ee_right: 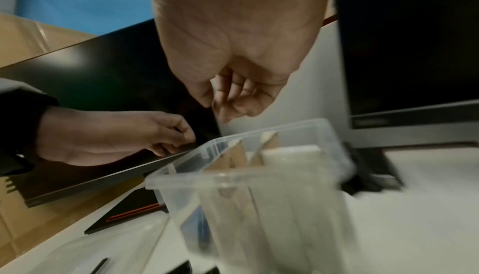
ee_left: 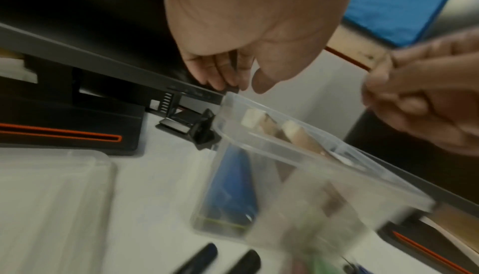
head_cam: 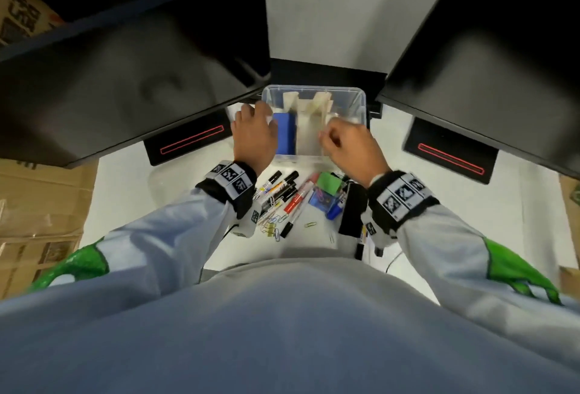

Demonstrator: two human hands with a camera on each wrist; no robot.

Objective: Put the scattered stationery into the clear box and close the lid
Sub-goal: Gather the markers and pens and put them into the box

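Observation:
The clear box (head_cam: 361,102) (ee_left: 311,147) (ee_right: 207,178) stands open at the back of the white table. Inside are a blue block (head_cam: 284,136) (ee_left: 233,186) and upright beige cards (head_cam: 314,124). My left hand (head_cam: 254,134) (ee_left: 233,87) hovers at the box's far left corner, fingers loosely curled, nothing seen in them. My right hand (head_cam: 348,145) (ee_right: 223,108) hangs over the right side, fingertips drawn together; blur hides whether they pinch anything. Markers (head_cam: 282,186), a green note pad (head_cam: 328,183) and paper clips (head_cam: 270,224) lie scattered in front. The lid (ee_left: 51,206) lies left of the box.
Two black monitors (head_cam: 141,73) (head_cam: 489,58) overhang the table on both sides of the box, their bases (head_cam: 188,139) (head_cam: 452,155) close by. A black flat item (head_cam: 353,208) lies under my right wrist. Cardboard boxes (head_cam: 40,205) stand left of the table.

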